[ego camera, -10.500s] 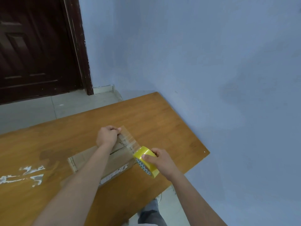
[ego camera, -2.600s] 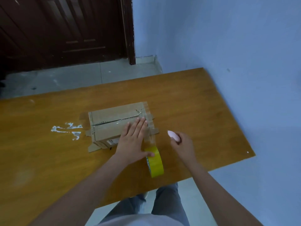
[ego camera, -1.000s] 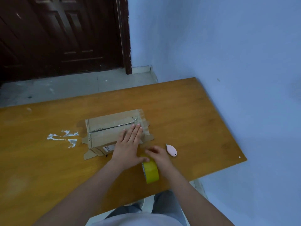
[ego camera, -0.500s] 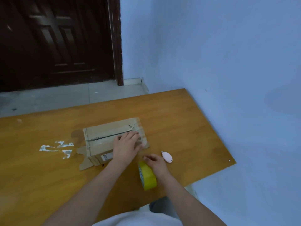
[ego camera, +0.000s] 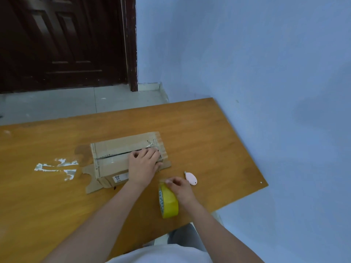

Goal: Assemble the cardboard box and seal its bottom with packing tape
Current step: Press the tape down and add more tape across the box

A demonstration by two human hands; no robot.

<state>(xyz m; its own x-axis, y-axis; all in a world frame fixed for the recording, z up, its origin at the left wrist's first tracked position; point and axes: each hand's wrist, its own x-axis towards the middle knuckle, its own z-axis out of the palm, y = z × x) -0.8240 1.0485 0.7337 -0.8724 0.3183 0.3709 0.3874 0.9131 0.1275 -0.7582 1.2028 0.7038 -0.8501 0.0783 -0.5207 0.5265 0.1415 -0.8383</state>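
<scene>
A brown cardboard box lies bottom-up in the middle of the wooden table, with clear tape along its seam and over its right end. My left hand presses down on the box's right end, fingers curled over the taped seam. My right hand rests on top of a yellow roll of packing tape, which stands on edge near the table's front edge. A thin strip of tape seems to run from the roll toward the box.
A small pink cutter lies on the table just right of my right hand. White torn patches mark the tabletop left of the box. A blue wall borders the table's right side; a dark door stands beyond.
My left hand's fingers have curled from flat over the box's right end. My right hand has stayed on the tape roll. The pink cutter, held 2.6 s ago, lies on the table.
</scene>
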